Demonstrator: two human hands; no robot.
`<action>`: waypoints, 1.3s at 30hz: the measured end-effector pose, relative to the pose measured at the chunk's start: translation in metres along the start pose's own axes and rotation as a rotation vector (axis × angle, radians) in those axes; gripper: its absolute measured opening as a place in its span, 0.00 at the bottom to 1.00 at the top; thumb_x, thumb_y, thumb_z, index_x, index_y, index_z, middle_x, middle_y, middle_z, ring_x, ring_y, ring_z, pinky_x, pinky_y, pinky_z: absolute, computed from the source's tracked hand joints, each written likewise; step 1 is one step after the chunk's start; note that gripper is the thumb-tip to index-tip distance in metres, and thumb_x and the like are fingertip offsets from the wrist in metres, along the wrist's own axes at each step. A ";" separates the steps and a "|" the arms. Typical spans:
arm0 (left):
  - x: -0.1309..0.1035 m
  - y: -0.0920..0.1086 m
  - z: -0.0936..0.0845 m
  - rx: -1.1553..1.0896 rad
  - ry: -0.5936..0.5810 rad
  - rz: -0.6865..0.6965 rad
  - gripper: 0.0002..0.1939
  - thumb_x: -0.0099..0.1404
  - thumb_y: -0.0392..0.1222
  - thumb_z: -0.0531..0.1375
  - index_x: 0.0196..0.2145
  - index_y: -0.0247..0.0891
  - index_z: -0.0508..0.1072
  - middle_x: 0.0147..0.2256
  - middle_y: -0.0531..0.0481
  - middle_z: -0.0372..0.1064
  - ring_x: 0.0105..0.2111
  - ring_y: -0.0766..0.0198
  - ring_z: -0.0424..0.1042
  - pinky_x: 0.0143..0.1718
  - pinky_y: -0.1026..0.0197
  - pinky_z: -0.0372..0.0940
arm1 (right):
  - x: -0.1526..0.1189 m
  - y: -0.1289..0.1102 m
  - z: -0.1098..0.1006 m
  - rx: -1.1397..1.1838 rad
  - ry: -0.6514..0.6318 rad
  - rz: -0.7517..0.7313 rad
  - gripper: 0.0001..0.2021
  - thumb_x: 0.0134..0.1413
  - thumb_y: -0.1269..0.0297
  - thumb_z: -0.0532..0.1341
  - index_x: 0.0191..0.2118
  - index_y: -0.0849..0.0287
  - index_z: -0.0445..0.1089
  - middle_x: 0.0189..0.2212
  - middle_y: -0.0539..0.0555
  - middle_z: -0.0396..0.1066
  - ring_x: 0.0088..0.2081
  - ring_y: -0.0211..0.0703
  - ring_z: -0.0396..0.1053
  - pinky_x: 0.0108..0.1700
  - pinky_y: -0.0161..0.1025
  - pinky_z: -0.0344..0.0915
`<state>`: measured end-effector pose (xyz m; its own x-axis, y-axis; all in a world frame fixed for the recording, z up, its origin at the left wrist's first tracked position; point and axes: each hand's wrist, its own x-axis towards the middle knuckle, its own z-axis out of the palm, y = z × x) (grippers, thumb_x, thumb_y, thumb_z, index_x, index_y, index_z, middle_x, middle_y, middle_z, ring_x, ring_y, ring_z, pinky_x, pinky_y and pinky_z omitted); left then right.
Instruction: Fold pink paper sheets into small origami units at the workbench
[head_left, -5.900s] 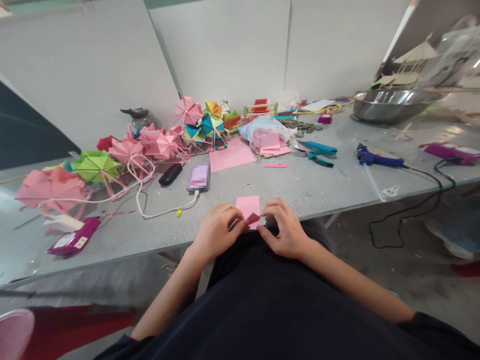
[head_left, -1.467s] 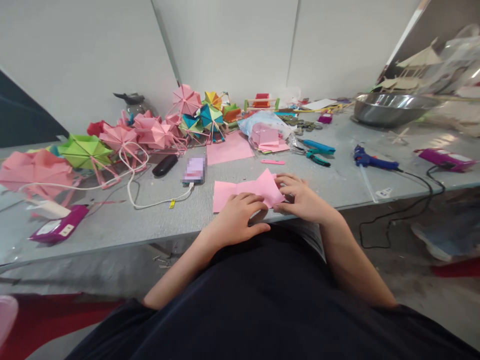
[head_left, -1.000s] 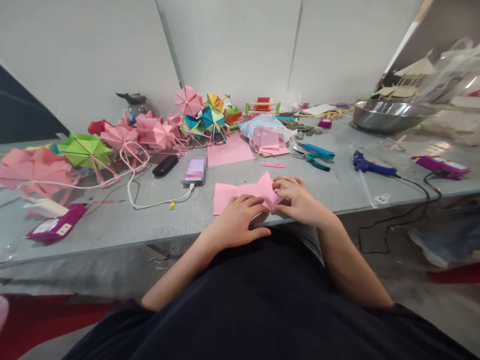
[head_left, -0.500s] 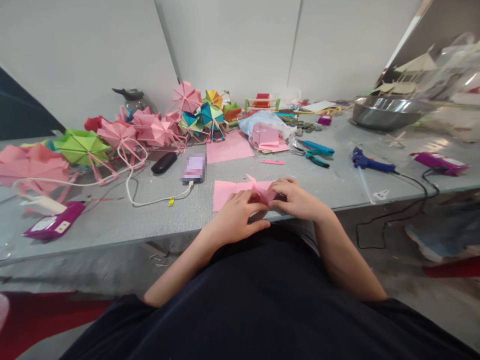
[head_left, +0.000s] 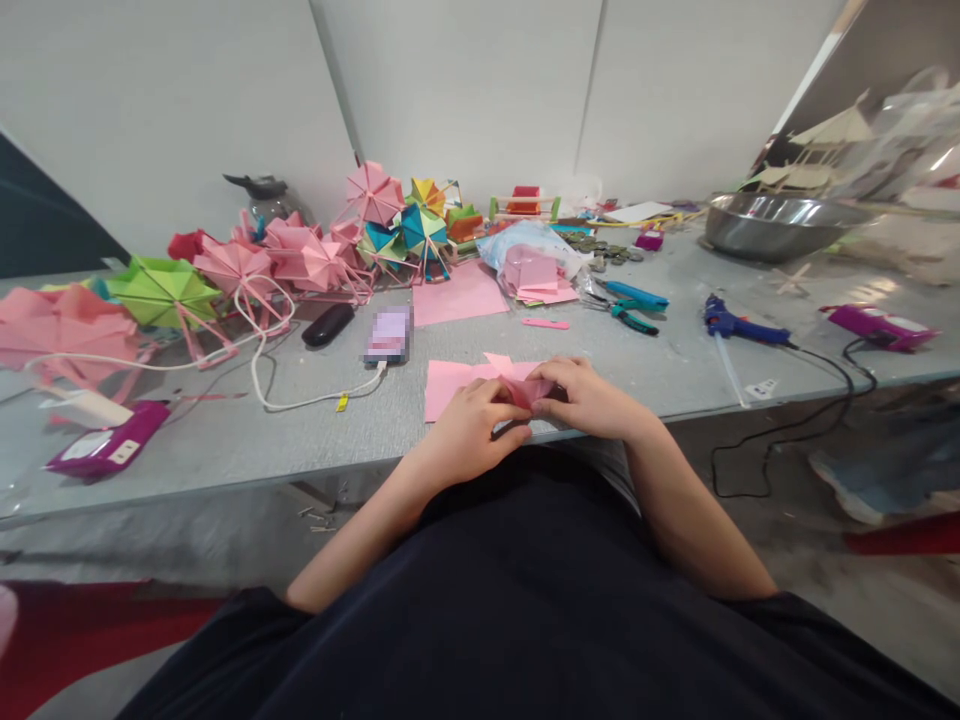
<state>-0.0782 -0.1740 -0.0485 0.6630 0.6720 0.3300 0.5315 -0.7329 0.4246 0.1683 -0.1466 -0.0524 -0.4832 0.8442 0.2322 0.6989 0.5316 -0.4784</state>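
Near the table's front edge, a folded piece of pink paper is pinched between my two hands. My left hand closes on its left side, thumb below and fingers above. From the right, my right hand grips the other side; the fingers partly cover the folds. A flat pink sheet lies on the table under and behind the hands, sticking out to the left. Just beyond is a small pink strip.
Pink and green paper umbrellas stand at the left and back. A phone on a white cable lies left of the hands. To the right are teal-handled pliers, a blue glue gun and a steel bowl.
The pink paper between my hands has shifted and its upper point leans further left. My fingers have drawn in around it; both arms stay almost in place.
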 end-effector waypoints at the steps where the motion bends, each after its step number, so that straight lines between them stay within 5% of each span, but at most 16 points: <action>1: 0.000 0.000 0.000 -0.008 0.013 0.008 0.10 0.76 0.43 0.65 0.49 0.42 0.85 0.50 0.43 0.78 0.54 0.48 0.75 0.62 0.41 0.69 | 0.000 0.000 0.000 -0.006 0.000 0.005 0.12 0.63 0.61 0.67 0.51 0.53 0.79 0.46 0.58 0.79 0.53 0.59 0.73 0.64 0.57 0.62; 6: -0.002 -0.001 0.004 -0.145 0.165 -0.073 0.05 0.73 0.37 0.63 0.46 0.40 0.78 0.46 0.45 0.77 0.48 0.53 0.78 0.54 0.48 0.75 | 0.000 -0.002 0.000 0.006 0.010 0.014 0.14 0.62 0.60 0.69 0.52 0.53 0.79 0.45 0.58 0.80 0.53 0.59 0.74 0.65 0.57 0.61; 10: -0.004 -0.003 0.008 -0.166 0.288 -0.104 0.23 0.69 0.34 0.66 0.59 0.42 0.70 0.62 0.37 0.65 0.56 0.52 0.76 0.58 0.47 0.76 | 0.004 -0.003 -0.002 0.051 -0.019 0.024 0.12 0.60 0.60 0.69 0.49 0.53 0.80 0.42 0.56 0.80 0.48 0.56 0.74 0.60 0.55 0.63; 14: -0.003 -0.006 0.011 -0.041 0.252 -0.109 0.21 0.71 0.36 0.65 0.60 0.41 0.71 0.68 0.35 0.61 0.65 0.45 0.70 0.66 0.39 0.71 | 0.011 -0.008 -0.007 0.043 -0.063 0.039 0.11 0.57 0.61 0.70 0.46 0.54 0.81 0.39 0.56 0.80 0.45 0.54 0.74 0.52 0.48 0.64; 19: -0.003 -0.003 0.014 0.219 0.380 -0.233 0.15 0.71 0.41 0.66 0.54 0.38 0.77 0.65 0.34 0.65 0.64 0.37 0.67 0.68 0.30 0.63 | 0.016 -0.011 -0.009 0.063 -0.089 0.083 0.09 0.56 0.59 0.70 0.41 0.55 0.81 0.37 0.54 0.81 0.41 0.51 0.74 0.46 0.44 0.63; 26: 0.000 0.001 0.009 0.168 0.171 -0.286 0.11 0.72 0.44 0.65 0.49 0.39 0.77 0.48 0.40 0.80 0.53 0.44 0.76 0.58 0.38 0.71 | 0.020 -0.008 -0.009 0.050 -0.118 0.062 0.09 0.58 0.54 0.69 0.35 0.53 0.79 0.35 0.53 0.81 0.43 0.53 0.76 0.48 0.46 0.64; 33: 0.002 -0.005 0.010 0.046 0.225 -0.318 0.20 0.70 0.42 0.66 0.57 0.38 0.70 0.52 0.38 0.80 0.54 0.43 0.78 0.58 0.38 0.72 | 0.031 -0.017 -0.008 -0.115 -0.111 0.128 0.08 0.60 0.54 0.69 0.35 0.52 0.77 0.35 0.53 0.81 0.43 0.56 0.76 0.57 0.57 0.61; 39: 0.002 -0.003 0.008 0.068 0.179 -0.280 0.22 0.72 0.43 0.65 0.60 0.40 0.69 0.52 0.40 0.80 0.55 0.42 0.76 0.59 0.37 0.70 | 0.023 -0.011 0.001 -0.166 -0.060 0.159 0.10 0.63 0.55 0.63 0.33 0.54 0.69 0.43 0.58 0.77 0.55 0.62 0.69 0.59 0.59 0.60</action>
<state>-0.0744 -0.1715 -0.0562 0.3864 0.8518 0.3538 0.7180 -0.5186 0.4642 0.1494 -0.1334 -0.0430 -0.3871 0.9152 0.1124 0.8434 0.4007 -0.3578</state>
